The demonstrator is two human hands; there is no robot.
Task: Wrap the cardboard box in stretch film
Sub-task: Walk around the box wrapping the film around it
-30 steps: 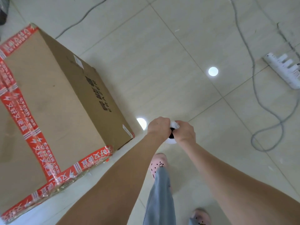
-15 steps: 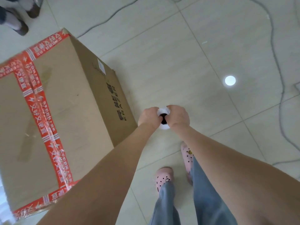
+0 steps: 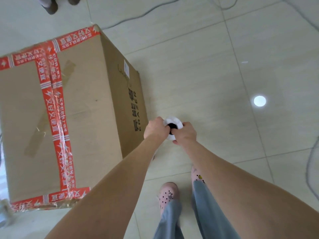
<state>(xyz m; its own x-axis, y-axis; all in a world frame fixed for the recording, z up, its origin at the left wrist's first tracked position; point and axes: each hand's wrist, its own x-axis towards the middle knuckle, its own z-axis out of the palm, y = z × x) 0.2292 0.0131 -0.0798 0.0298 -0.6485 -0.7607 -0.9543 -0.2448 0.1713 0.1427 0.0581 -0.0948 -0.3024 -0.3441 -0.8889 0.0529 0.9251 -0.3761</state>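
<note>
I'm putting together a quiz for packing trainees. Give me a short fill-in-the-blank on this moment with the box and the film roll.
1. The left hand and right hand both grip one ___ of stretch film.
2. The printed tape across the cardboard box is ___.
3. The person's shoes are ___.
4. The box stands on a ___ floor.

Missing words: roll; red; pink; tiled.

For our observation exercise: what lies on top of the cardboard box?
Visible: red tape strips and brown tape patches on the box top. The left arm covers its near corner, and its left edge is out of frame.
</note>
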